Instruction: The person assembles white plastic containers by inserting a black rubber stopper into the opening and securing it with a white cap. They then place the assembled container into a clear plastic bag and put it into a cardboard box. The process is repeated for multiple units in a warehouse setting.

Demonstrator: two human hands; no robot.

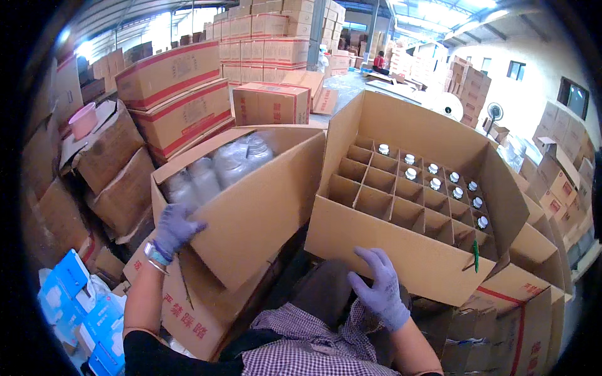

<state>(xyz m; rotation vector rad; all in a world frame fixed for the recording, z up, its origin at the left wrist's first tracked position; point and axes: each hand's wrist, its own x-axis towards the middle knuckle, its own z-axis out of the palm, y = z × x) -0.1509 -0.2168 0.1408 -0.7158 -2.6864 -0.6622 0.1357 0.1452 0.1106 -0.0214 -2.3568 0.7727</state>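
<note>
My left hand (pixel 178 233), in a grey-purple glove, grips the near left rim of a tilted cardboard box (pixel 251 216), its thumb spread along the outer wall. Inside that box lie several bulky items in clear plastic wrap (pixel 232 164); their kind is hard to make out. My right hand (pixel 381 289), gloved alike, hovers open above my lap with nothing in it, just in front of a second open carton (pixel 389 241). Cardboard dividers (pixel 406 212) split this carton into cells. White-capped bottles (pixel 435 183) stand in the back and right cells; several nearer and left cells hold none.
A green-handled tool (pixel 476 255) is stuck at the carton's near wall. Closed cartons (pixel 182 106) are stacked behind on the left, near a pink tub (pixel 83 120). Blue packages (pixel 84 313) lie at lower left. More open cartons (pixel 533 257) stand at right. A fan (pixel 495 111) is farther back.
</note>
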